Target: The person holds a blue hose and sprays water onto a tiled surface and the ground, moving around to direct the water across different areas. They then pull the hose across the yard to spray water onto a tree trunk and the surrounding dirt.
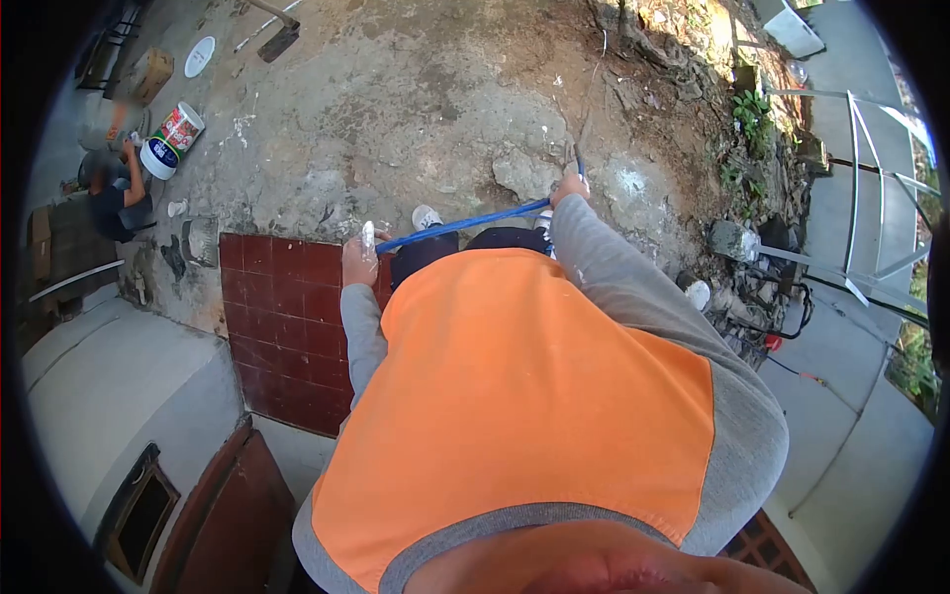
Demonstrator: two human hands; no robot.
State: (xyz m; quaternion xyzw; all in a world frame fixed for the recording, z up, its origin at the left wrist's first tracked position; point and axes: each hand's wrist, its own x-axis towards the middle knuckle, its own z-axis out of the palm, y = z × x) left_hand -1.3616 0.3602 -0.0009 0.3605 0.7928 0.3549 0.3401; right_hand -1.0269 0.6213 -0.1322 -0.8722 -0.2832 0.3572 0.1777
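A blue strip, narrow and long, stretches between my two hands in front of my legs. My left hand is closed on its left end, and a whitish patch shows at the thumb. My right hand grips the other end, where a short piece sticks up past the fingers. Below the strip are my dark trousers and light shoes on the rough concrete ground.
Red tiles lie at the left. Beyond them a person sits near a paint bucket. A shovel lies at the top. Metal frames and rubble are at the right.
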